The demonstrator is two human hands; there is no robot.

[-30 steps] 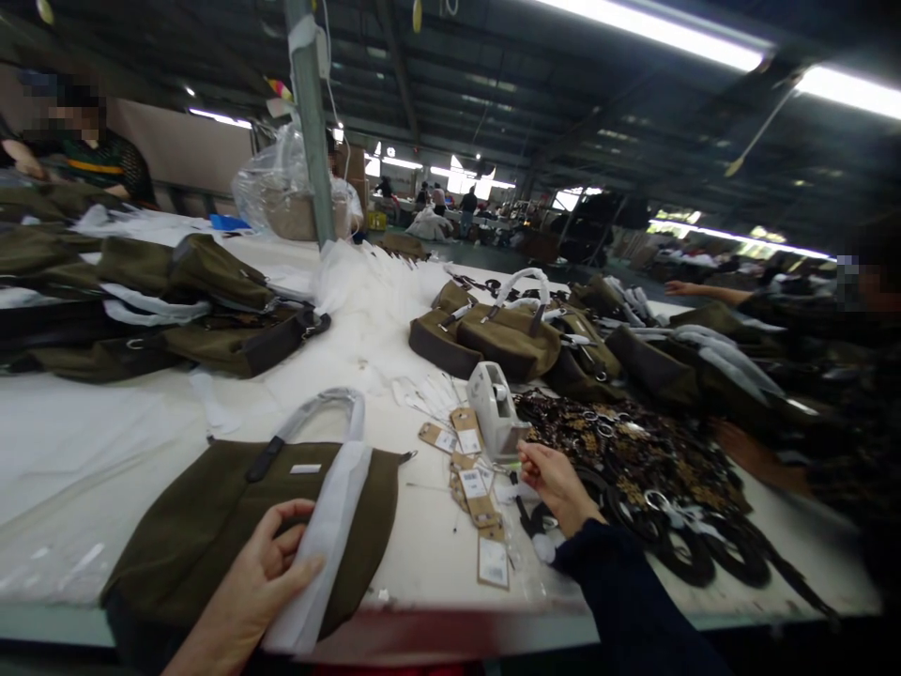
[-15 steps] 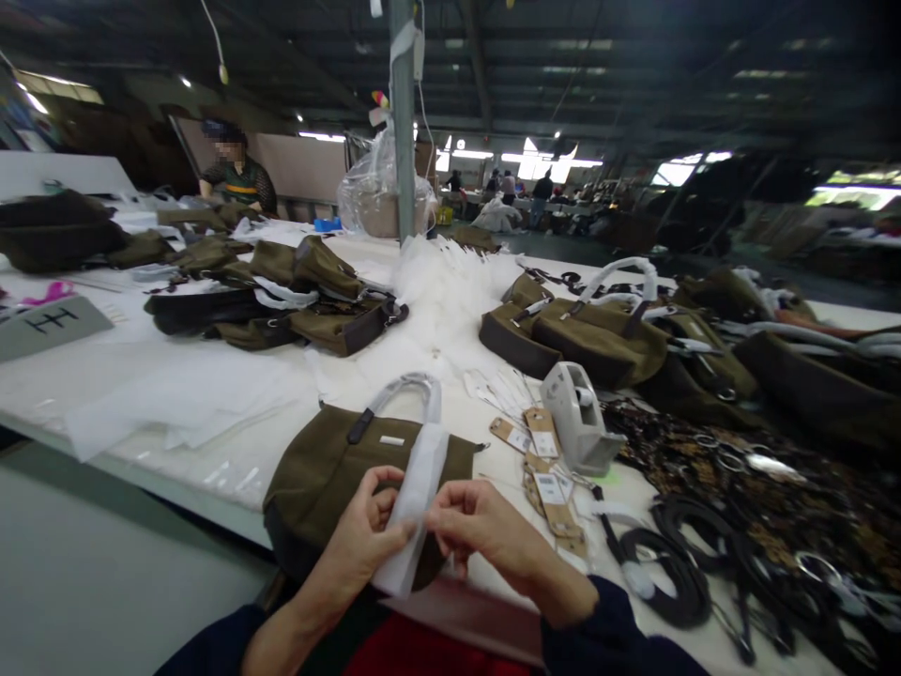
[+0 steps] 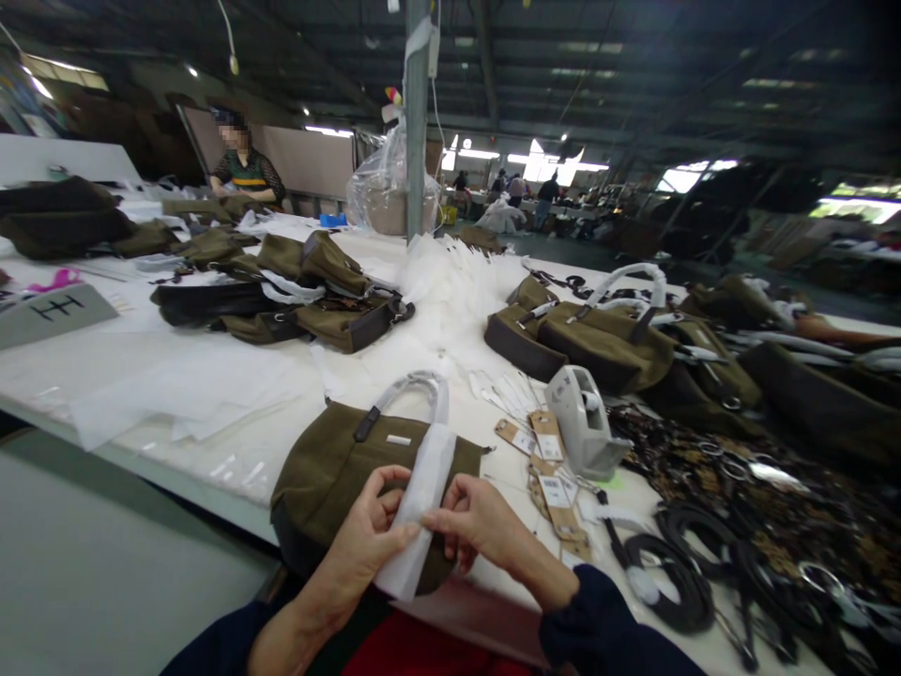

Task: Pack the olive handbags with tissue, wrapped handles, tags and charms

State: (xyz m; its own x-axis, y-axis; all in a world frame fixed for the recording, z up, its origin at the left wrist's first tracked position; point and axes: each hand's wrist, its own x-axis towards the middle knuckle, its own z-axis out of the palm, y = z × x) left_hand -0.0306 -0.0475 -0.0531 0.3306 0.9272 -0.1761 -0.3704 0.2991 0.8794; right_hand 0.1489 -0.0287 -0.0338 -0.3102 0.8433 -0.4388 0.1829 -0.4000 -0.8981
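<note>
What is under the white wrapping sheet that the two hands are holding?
Under the white sheet lies the olive bag, flat on the table. The left hand and right hand pinch the sheet. Whatever it wraps is covered and cannot be seen.

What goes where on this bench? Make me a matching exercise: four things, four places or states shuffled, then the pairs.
Things:
1 white wrap
2 olive bag
3 tape dispenser
4 black straps

States:
A coiled right of the hang tags
B pinched between left hand and right hand
C lying flat under the wrap
D upright beyond the hang tags

Pairs: 1-B, 2-C, 3-D, 4-A.
</note>
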